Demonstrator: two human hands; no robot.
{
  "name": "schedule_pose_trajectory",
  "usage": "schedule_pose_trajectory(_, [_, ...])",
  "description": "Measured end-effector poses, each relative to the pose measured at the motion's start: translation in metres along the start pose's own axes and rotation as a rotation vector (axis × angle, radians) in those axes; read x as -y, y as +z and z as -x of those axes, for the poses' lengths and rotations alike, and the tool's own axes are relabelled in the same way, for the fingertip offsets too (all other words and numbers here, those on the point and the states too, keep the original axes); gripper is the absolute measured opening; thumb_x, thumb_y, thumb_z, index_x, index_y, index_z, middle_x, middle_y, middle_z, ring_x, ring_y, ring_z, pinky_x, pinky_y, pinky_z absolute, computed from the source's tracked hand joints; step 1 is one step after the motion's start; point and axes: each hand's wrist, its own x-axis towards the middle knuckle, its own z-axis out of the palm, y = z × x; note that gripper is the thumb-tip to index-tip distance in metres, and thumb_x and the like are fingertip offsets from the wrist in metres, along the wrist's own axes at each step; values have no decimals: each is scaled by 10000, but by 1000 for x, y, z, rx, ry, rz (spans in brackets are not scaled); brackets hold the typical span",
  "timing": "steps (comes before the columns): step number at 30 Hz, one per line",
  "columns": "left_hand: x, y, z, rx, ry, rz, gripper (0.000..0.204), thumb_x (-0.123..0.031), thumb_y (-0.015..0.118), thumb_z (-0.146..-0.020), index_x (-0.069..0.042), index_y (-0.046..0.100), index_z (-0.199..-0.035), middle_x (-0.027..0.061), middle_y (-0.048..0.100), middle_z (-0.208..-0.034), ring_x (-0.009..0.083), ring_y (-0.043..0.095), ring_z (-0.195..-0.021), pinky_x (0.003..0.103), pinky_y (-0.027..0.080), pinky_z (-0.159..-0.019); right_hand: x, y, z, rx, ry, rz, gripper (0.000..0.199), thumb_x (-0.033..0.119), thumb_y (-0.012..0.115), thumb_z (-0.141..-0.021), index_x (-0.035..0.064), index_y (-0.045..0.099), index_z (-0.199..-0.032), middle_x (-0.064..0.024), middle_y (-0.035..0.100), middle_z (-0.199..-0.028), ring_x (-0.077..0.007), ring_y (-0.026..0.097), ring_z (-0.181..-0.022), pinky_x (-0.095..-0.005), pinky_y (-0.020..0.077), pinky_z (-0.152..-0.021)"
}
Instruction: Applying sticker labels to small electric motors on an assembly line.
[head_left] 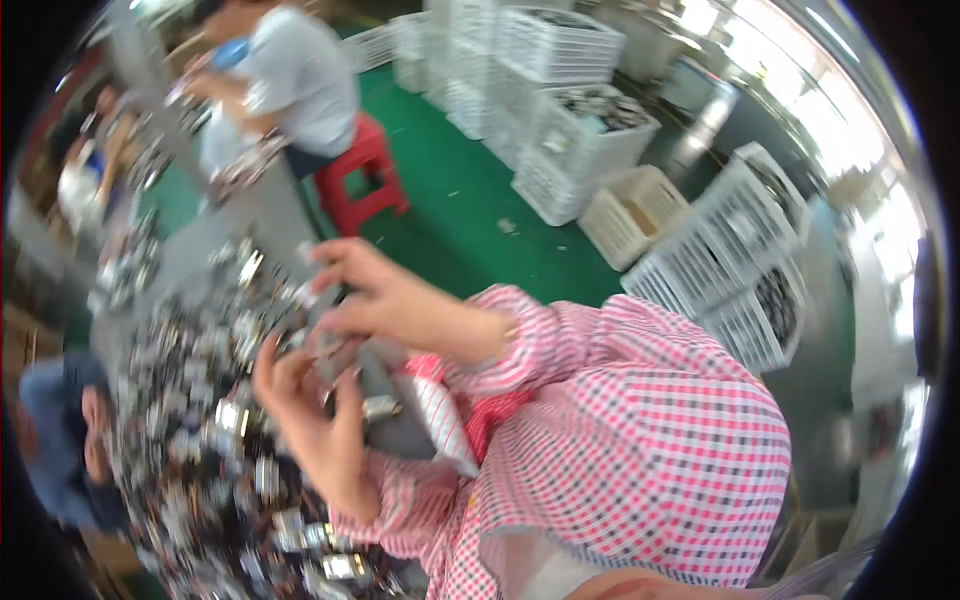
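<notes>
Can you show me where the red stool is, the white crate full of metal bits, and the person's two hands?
red stool (365, 178): head view, on its seat edge.
white crate (585, 150): head view, on its side wall.
left hand (310, 410): head view, on the palm.
right hand (385, 295): head view, on its back.

my sleeves (640, 420) are pink-and-white check with thin dark lines. the small parts (200, 420) heaped on the grey table (270, 215) shine silver against dark gaps. the floor (460, 200) is green, the stool (365, 180) red, the crates (590, 140) white. one person's shirt (300, 70) is pale grey, and another at my left wears blue (50, 420).
</notes>
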Motion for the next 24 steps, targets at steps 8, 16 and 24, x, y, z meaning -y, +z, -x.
schedule_pose_trajectory(8, [50,28,-25,-271,-49,288,339,-84,484,-893,2,374,-1202,128,495,-1116,200,504,-1009,314,429,-868,1,-2,-4,-253,-179,-41,628,0,548,-833,72,193,-1346,-108,369,-1154,-182,549,-994,-284,494,-769])
schedule_pose_trajectory(16, [49,18,-24,-470,-292,774,384,-291,445,-942,3,463,-1189,116,491,-1196,178,492,-1085,314,404,-927,-43,23,-13,-108,-356,24,654,-127,428,-775,86,215,-1355,-132,309,-1188,-206,492,-1050,-298,459,-872])
schedule_pose_trajectory(24, [65,32,-29,-513,-87,500,348,-274,369,-969,13,462,-1142,140,487,-1144,210,492,-1060,340,400,-925,-23,20,-18,-54,-634,237,739,-118,440,-715,35,169,-1385,-145,360,-1085,-250,467,-910,-351,390,-826])
